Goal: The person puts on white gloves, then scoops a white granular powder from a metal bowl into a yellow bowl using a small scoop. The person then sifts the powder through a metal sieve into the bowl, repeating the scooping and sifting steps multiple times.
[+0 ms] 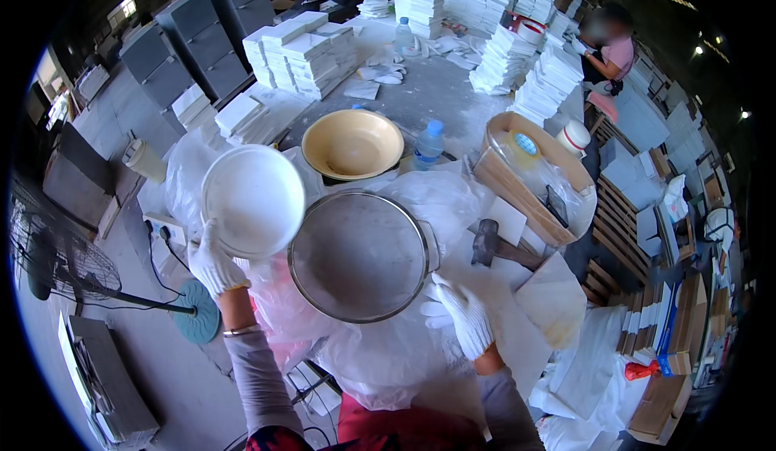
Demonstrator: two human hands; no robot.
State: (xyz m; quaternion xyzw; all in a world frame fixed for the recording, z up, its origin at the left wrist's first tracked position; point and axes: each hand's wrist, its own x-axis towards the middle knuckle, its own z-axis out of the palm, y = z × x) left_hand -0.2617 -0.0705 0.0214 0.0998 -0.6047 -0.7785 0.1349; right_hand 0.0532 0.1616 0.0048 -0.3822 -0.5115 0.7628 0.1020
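Observation:
My left hand [215, 263], in a white knitted glove, grips the lower rim of a round white basin [254, 200], which looks white and powdery inside. To its right sits a wide metal pan [360, 257] with a shiny rim and a loop handle on its right side; a dusty grey-white layer covers its inside. My right hand [464, 315], gloved alike, is just off the pan's lower right rim, below the handle. Its fingers are stretched apart with nothing in them. Behind the pan stands a cream-coloured bowl [353, 145], dusty at the bottom.
Plastic sheeting [388, 362] lies beneath the pan. A hammer [503, 246], a cardboard box [517, 172] and a water bottle [428, 145] are to the right and behind. White tile stacks [299, 51] line the table. A fan [61, 249] stands left; a person [612, 51] sits far right.

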